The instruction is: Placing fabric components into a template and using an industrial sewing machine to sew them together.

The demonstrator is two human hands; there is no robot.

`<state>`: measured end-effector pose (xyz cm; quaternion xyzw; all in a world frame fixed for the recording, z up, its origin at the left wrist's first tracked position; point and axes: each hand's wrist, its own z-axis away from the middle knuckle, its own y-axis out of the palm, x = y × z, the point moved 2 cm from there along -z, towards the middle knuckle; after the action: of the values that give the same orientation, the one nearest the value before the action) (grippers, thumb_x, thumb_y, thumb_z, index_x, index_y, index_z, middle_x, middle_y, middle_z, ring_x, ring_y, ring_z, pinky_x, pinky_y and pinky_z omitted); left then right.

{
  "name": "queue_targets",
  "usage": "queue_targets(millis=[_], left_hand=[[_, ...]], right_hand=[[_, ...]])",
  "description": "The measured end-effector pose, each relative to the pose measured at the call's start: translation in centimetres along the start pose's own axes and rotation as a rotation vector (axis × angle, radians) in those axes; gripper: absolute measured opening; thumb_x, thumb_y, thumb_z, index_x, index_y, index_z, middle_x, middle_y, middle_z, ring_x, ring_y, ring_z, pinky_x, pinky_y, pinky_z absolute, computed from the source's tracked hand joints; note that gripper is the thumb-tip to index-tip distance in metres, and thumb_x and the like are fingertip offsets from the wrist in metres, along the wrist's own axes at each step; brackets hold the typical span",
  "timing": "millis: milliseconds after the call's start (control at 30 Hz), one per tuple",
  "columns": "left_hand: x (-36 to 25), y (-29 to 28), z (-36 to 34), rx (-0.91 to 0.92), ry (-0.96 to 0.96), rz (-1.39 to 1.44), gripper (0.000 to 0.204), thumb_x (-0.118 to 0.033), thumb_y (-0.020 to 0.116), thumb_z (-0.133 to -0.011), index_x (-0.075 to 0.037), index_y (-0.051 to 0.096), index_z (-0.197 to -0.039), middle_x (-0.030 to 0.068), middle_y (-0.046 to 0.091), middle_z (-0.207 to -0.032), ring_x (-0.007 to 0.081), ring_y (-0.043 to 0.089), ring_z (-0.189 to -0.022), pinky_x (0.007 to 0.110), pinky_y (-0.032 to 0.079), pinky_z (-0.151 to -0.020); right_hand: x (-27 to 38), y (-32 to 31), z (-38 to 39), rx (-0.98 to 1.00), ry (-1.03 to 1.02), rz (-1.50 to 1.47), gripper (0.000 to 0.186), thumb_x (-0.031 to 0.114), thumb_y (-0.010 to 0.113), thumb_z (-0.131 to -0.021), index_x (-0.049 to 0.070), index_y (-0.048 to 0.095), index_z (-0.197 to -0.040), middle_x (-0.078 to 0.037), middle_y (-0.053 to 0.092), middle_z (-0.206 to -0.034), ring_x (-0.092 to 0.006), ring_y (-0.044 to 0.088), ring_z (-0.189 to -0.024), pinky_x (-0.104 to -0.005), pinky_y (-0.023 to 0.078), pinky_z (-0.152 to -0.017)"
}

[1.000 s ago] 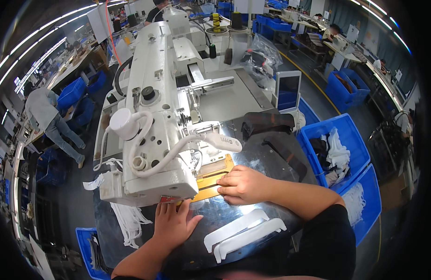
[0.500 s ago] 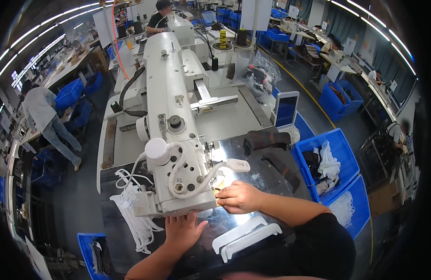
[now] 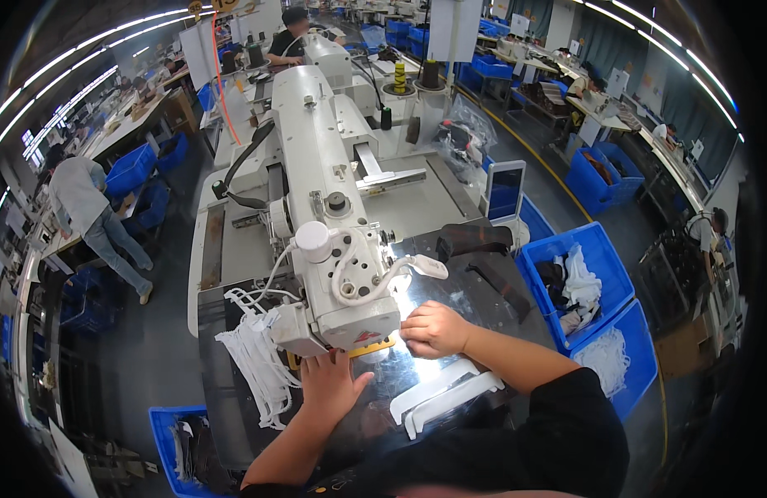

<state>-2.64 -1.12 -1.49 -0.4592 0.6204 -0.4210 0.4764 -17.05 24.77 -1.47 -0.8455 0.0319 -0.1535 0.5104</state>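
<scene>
Hands [image 3: 383, 357] shifted nearer, under sewing machine [image 3: 334, 241]

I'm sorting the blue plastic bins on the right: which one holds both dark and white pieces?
The upper blue bin, farther from the hands; the lower blue bin holds only white pieces.

This is a garment factory floor. A big white industrial sewing machine [image 3: 325, 224] stands right here on a shiny steel table [image 3: 475, 290], with thread cones [image 3: 400, 77] behind it. Blue plastic bins [image 3: 578, 278] of white cloth pieces sit alongside, long rows of worktables [image 3: 126, 124] run under strip lights [image 3: 641, 37], and other workers [image 3: 89, 212] stand nearby.
</scene>
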Motion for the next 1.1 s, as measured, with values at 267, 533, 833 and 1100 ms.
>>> queue_targets(millis=[267,533,833,1100], left_hand=[[1.2,-0.1,1.2,-0.025,-0.019,-0.040,0.085,-0.061,0.081,-0.086,0.002,0.057,-0.137,0.0309,0.055,-0.134,0.0522,0.054,-0.126,0.063,0.043,-0.108],[2.4,0.8,1.1,0.029,-0.076,0.056,0.095,-0.065,0.072,-0.092,0.007,0.050,-0.149,0.0475,0.045,-0.151,0.0627,0.044,-0.143,0.067,0.035,-0.120],[2.4,0.7,0.6,-0.032,-0.063,0.004,0.099,-0.062,0.074,-0.091,0.009,0.045,-0.154,0.0450,0.047,-0.153,0.0594,0.045,-0.145,0.064,0.034,-0.122],[1.8,0.3,0.4,-0.104,0.039,0.080,0.075,-0.055,0.079,-0.088,-0.004,0.063,-0.140,0.0260,0.062,-0.134,0.0476,0.057,-0.128,0.061,0.037,-0.117]], right_hand=[[0.3,0.2,0.2,-0.059,0.099,0.117,0.024,0.025,0.077,-0.080,0.010,0.075,-0.098,-0.005,0.077,-0.111,-0.0250,0.071,-0.100,-0.0400,0.053,-0.090],[0.2,-0.2,-0.3,-0.126,0.164,0.182,0.018,0.021,0.076,-0.078,0.007,0.067,-0.086,-0.009,0.069,-0.094,-0.0310,0.064,-0.087,-0.0426,0.050,-0.079],[-0.1,0.2,-1.0,-0.080,0.188,0.148,0.025,0.022,0.077,-0.080,0.007,0.073,-0.099,-0.010,0.067,-0.094,-0.0325,0.063,-0.090,-0.0442,0.049,-0.080],[-0.5,0.1,-0.3,-0.110,0.202,0.101,0.018,0.024,0.076,-0.080,0.010,0.070,-0.090,-0.007,0.071,-0.098,-0.0296,0.065,-0.089,-0.0420,0.050,-0.081]])
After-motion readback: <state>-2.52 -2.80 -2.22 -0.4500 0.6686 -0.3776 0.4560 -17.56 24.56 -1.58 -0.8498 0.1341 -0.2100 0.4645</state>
